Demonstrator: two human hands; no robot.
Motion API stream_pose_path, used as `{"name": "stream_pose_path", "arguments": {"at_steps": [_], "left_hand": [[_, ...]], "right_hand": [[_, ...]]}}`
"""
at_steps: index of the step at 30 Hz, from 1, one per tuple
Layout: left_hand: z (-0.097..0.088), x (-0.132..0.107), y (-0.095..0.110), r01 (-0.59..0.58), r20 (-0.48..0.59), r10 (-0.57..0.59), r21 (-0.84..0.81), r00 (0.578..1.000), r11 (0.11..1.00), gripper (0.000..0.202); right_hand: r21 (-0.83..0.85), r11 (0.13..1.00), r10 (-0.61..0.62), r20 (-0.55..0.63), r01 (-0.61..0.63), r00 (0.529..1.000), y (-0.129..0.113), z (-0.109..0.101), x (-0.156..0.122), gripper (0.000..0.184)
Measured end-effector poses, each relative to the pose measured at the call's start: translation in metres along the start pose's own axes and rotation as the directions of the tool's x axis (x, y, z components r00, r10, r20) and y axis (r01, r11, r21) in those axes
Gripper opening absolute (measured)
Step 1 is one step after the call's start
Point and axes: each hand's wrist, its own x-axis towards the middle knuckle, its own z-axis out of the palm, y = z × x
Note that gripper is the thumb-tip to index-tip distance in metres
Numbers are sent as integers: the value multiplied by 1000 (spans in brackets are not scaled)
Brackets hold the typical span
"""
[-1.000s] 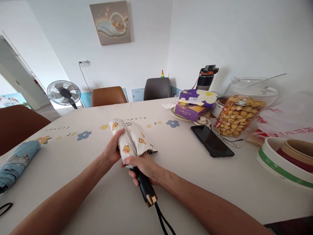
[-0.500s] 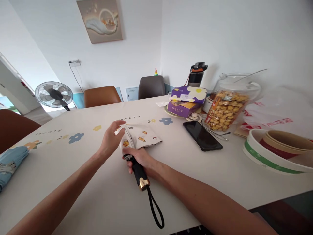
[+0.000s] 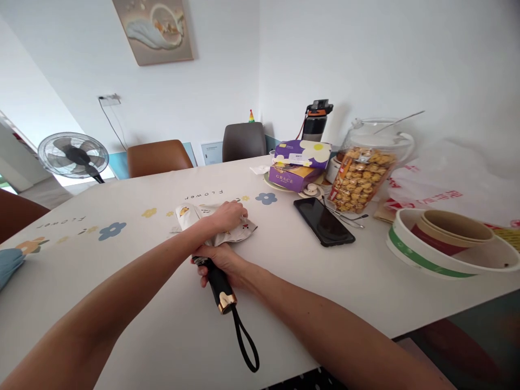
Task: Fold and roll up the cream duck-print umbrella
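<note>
A folding umbrella (image 3: 189, 215) with a white canopy, small printed figures and a black handle with a gold-coloured end lies over the table. Its black wrist strap loops toward me. My right hand (image 3: 223, 261) is wrapped round it where the canopy meets the handle. Crossing above, my left hand (image 3: 228, 216) rests on the right part of the canopy with curled fingers, closed on the fabric; its fingertips are partly hidden. The canopy is loosely bunched, with one corner sticking out to the right of my left hand.
Right of the umbrella lies a black phone (image 3: 324, 221), with a cable behind it. Farther back stand purple boxes (image 3: 296, 177), a dark bottle (image 3: 316, 122) and a jug of snacks (image 3: 363, 176). Paper bowls (image 3: 426, 260) sit at right. Blue fabric (image 3: 10, 265) is at the left edge.
My left hand has swept right across the canopy, from its left side to its right, and its fingers have curled. My right hand keeps its hold. The view has shifted slightly right.
</note>
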Motion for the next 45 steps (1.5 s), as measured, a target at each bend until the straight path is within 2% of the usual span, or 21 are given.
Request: {"name": "stream_pose_path", "arguments": {"at_steps": [3,5,8,10,12,13,15,18,22,25,30,34,37,40,43,45], "left_hand": [[-6,-6,0,17,-93,-16,14,996,1000,33],[-13,-15,-1,37,-220,-40,-16,975,999,27],[-27,-38,-4,75,-449,-141,-162,882,984,21],[-34,-59,-10,116,-530,-276,-315,802,942,21],[-37,-84,-17,170,-516,-441,-489,734,855,21],[-36,-96,-21,181,-480,-506,-573,717,799,22],[-32,-120,-27,128,-478,-595,-700,646,702,17],[-17,-148,-33,0,-511,-656,-789,555,614,15],[3,-168,-38,-77,-483,-759,-861,437,504,17],[9,-174,-42,-142,-442,-812,-896,382,421,11],[13,-177,-43,-159,-450,-819,-893,355,422,12],[18,-180,-44,-134,-587,-723,-802,364,583,12],[21,-182,-44,-153,-656,-635,-735,408,661,13],[25,-182,-42,-132,-654,-614,-724,442,677,13],[30,-180,-42,-99,-582,-648,-776,491,623,12],[35,-177,-44,-67,-486,-669,-833,562,549,13]], "right_hand": [[12,1000,-1,7,1,1000,0,1,-1,13],[18,1000,1,3,-1,1000,0,1,-1,14],[16,1000,10,-12,-10,1000,1,0,1,16],[19,1000,0,-10,0,1000,2,-1,3,16],[19,1000,-15,1,15,1000,3,-2,4,17],[16,1000,-17,5,17,1000,4,-2,5,17],[2,1000,-12,4,12,1000,4,-3,4,17],[-34,999,-4,3,4,1000,2,-2,1,16],[-47,999,2,43,0,999,-1,-1,-5,19],[-30,999,15,59,-14,998,-3,-1,-8,25],[18,1000,4,95,-5,995,-6,-4,-7,33],[13,1000,-10,108,9,994,-8,-10,-3,50],[-62,998,-26,7,27,1000,-10,-14,-1,50],[-160,986,-57,-79,44,995,-14,-15,-3,45],[-240,969,-92,-101,66,991,-19,-16,-7,39],[-296,953,-108,-113,70,988,-20,-15,-8,35]]}}
